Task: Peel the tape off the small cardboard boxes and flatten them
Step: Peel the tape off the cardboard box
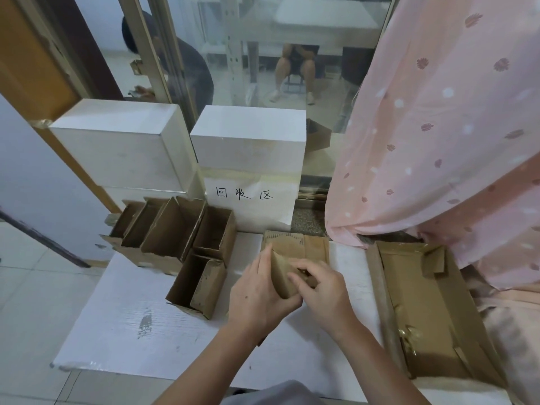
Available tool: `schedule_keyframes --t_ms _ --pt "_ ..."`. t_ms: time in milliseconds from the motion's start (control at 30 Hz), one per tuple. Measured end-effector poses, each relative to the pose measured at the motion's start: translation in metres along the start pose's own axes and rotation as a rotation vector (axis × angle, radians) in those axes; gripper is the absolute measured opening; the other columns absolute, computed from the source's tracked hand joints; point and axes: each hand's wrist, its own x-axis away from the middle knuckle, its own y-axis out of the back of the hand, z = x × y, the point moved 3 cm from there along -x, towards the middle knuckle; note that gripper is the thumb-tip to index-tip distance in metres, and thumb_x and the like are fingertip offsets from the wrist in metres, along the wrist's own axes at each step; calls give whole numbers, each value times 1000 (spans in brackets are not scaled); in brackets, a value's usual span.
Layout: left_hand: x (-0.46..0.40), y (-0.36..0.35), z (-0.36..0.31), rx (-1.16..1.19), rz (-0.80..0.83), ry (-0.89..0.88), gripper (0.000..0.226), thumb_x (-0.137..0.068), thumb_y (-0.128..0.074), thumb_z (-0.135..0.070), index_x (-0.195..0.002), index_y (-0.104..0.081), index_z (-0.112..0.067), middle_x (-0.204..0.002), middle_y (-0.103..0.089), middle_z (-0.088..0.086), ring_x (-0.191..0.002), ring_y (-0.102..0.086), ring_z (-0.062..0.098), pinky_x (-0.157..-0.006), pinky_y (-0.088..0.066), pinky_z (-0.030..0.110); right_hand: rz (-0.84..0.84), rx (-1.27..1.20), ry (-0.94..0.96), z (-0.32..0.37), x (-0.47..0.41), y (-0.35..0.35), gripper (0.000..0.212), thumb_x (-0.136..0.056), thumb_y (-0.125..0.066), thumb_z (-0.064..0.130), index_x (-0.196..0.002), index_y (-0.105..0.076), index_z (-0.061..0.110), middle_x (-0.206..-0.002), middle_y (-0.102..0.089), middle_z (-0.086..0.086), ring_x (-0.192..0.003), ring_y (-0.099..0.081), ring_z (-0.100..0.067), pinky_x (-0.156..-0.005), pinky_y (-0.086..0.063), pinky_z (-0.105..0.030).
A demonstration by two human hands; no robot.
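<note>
**Both hands on one small box above the white board**

While we looked down from the head camera, the left hand gripped a small brown cardboard box, fingers wrapped round its left side; the right hand pinched something at the box's upper right edge, though we could not tell whether it was tape; the box was held just above a white foam board and in front of a flattened brown cardboard sheet. Left of the hands stood a cluster of open small brown cardboard boxes; to the right lay a large open shallow cardboard tray; behind stood a white box with a handwritten paper label; a pink patterned curtain hung at right.
</note>
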Motion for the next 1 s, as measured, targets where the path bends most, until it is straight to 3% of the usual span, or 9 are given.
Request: schedule_keyframes --t_ms 67,133,300,433,567,633,733,833,1000 --pt "-2 0 0 6 -4 1 107 -77 -66 -71 -162 -16 -31 -155 -41 -17 -138 -44 5 -100 -40 22 -71 82 136 2 0 -2 15 -91 -68 26 -103 -78 29 -105 -71 24 -97 -67 -7 -83 -55 -31" --pt "-3 -1 1 2 16 6 111 -75 -65 -74 -163 -13 -30 -156 -42 -17 -138 -46 6 -103 -41 24 -84 169 210 3 -2 -1 20 -96 -60 32 -105 -76 26 -98 -73 18 -86 -67 -8 -74 -55 -33" --pt "-2 -7 2 -29 65 9 120 -70 -60 -84 -164 -8 -31 -153 -45 -18 -134 -51 5 -103 -49 32 -56 254 138 -4 -11 3 17 -101 -46 43 -110 -59 35 -64 -64 9 -54 -56 -13 -53 -52 -37" --pt "-7 -8 7 -27 77 28 117 -71 -61 -80 -164 -10 -30 -158 -42 -16 -137 -49 7 -105 -47 32 -64 305 209 5 -9 1 21 -99 -51 43 -116 -61 37 -71 -67 11 -63 -59 -11 -54 -53 -31" --pt "-5 -11 17 13 110 52 119 -71 -65 -78 -165 -10 -30 -162 -37 -15 -143 -42 7 -111 -41 32 126 279 96 3 -7 -2 57 -78 -64 68 -131 -56 50 -98 -74 18 -90 -67 0 -78 -53 -23" --pt "-1 -12 18 15 93 53 115 -73 -67 -73 -164 -10 -31 -161 -37 -16 -142 -43 5 -109 -42 30 105 310 132 -1 -8 -6 49 -82 -65 59 -129 -59 49 -84 -70 16 -77 -63 -3 -70 -52 -24" --pt "0 -13 16 -9 83 44 114 -74 -63 -73 -164 -8 -31 -161 -36 -17 -140 -45 5 -104 -44 30 -4 342 228 -1 -8 -7 16 -91 -64 31 -105 -72 34 -69 -63 10 -61 -54 -8 -54 -43 -22" --pt "-2 -13 16 -47 94 32 116 -75 -60 -77 -165 -6 -28 -161 -36 -15 -137 -48 7 -102 -46 31 -54 374 267 1 -6 -7 4 -90 -66 27 -90 -68 31 -61 -59 7 -57 -51 -13 -50 -32 -17" --pt "-2 -15 19 -77 121 22 122 -69 -56 -84 -165 -4 -29 -158 -39 -18 -131 -54 7 -99 -51 33 -58 378 210 -8 -5 -11 22 -96 -54 38 -91 -71 27 -59 -61 7 -50 -54 -15 -45 -47 -31"
